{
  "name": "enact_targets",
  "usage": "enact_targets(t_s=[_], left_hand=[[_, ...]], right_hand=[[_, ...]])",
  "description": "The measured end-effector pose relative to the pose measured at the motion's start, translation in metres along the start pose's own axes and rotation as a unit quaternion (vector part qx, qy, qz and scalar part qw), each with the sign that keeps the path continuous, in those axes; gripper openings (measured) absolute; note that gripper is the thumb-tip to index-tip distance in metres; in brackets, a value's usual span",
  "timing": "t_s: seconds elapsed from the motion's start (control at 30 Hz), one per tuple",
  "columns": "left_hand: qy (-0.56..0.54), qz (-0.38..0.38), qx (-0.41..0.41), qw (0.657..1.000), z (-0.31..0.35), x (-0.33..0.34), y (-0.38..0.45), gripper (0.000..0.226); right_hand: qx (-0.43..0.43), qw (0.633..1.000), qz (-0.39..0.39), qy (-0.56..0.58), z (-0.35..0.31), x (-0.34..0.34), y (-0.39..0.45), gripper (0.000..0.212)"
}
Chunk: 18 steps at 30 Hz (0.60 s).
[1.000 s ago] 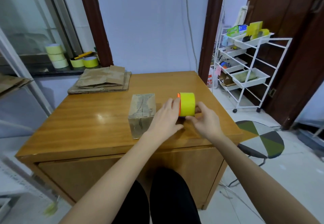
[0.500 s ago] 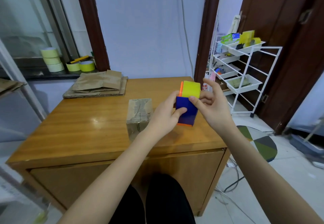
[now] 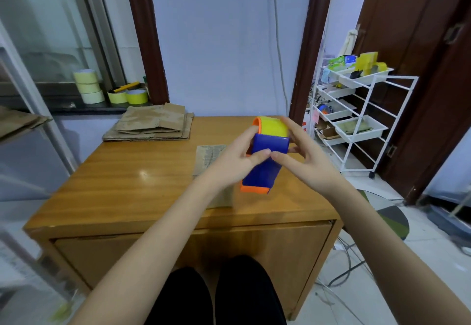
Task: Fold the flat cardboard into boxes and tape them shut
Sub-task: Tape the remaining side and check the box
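— Where's the tape dispenser (image 3: 262,161)?
— Above the desk (image 3: 127,184), right of the folded box (image 3: 207,156). Left hand (image 3: 235,160) and right hand (image 3: 308,161) both grip it, thumbs seemingly meeting.

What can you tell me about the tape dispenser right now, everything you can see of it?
The tape dispenser is a handheld one of glossy blue plastic with orange trim at its lower end and around the roll. A yellow tape roll sits at its top, far end. It is lifted off the wooden table, tilted with the orange end toward the person, in front of the folded box. The left hand grips its left side; the right hand grips the right, thumbs meeting on the blue face.
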<state>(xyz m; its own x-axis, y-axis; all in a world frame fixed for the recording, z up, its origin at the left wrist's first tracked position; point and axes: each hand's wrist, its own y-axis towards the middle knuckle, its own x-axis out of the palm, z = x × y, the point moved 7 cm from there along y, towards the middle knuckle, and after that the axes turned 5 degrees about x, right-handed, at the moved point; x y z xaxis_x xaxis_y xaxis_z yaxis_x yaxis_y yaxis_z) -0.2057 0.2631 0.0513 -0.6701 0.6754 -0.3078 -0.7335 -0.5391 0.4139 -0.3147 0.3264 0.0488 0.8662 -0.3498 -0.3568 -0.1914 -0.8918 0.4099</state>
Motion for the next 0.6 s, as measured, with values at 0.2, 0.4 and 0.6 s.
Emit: enact_targets(t_s=[0.2,0.4,0.6], left_hand=[[-0.159,0.110,0.029,0.981,0.023,-0.032,0.009,0.020],[-0.232,0.098,-0.015,0.968,0.030,-0.038,0.006,0.010],[-0.152,0.088,-0.046,0.983,0.022,-0.051,0.002,0.012]], right_hand=[[-0.116,0.991,0.011,-0.058,-0.029,0.018,-0.009,0.076],[-0.219,0.957,-0.006,-0.190,-0.052,0.046,-0.003,0.064],[-0.201,0.962,-0.027,-0.184,-0.038,0.060,0.003,0.057]])
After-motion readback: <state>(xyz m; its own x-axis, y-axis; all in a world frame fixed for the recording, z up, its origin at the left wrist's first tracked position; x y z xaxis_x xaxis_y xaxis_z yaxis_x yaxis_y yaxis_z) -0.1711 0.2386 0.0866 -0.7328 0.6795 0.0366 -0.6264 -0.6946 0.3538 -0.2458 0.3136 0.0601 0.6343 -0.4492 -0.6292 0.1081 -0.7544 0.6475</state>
